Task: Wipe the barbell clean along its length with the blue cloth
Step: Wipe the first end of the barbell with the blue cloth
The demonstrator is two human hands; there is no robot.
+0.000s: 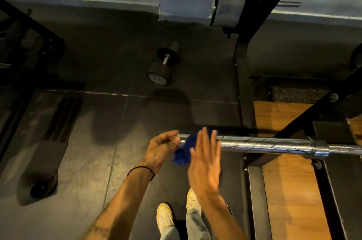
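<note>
A chrome barbell (264,143) lies level across a rack and runs off to the right; its left sleeve end is near the middle of the view. The blue cloth (187,147) is draped over that left end and hangs below it. My left hand (162,147) is at the tip of the sleeve, fingers loosely curled beside the cloth; whether it pinches the cloth I cannot tell. My right hand (205,159) hovers flat over the cloth with its fingers straight and spread, holding nothing.
A black dumbbell (163,63) lies on the dark rubber floor beyond the bar. The black rack frame (242,87) and a wooden platform (288,181) are at the right. A bench pad (45,153) is at the left. My feet (176,214) stand just below the bar.
</note>
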